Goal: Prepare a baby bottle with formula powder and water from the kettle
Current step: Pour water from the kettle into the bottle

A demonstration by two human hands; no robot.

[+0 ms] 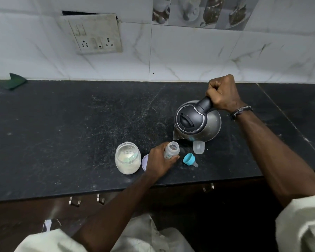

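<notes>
Head view: one kettle (197, 121), tilted, its handle clenched in the right hand (223, 94); one open baby bottle (171, 150) on the black desk (62, 133), grasped by the left hand (159, 163). One powder jar (127, 158) at the bottle's 9 o'clock, one teal nipple ring (189, 159) at 3, one clear cap (198, 147) just beside the kettle. White marbled wall tiles (189, 57) behind.

Black stone counter (80, 124), open formula jar (127, 158), teal nipple ring (189, 159), clear cap (198, 147), green cloth (16, 81).
</notes>
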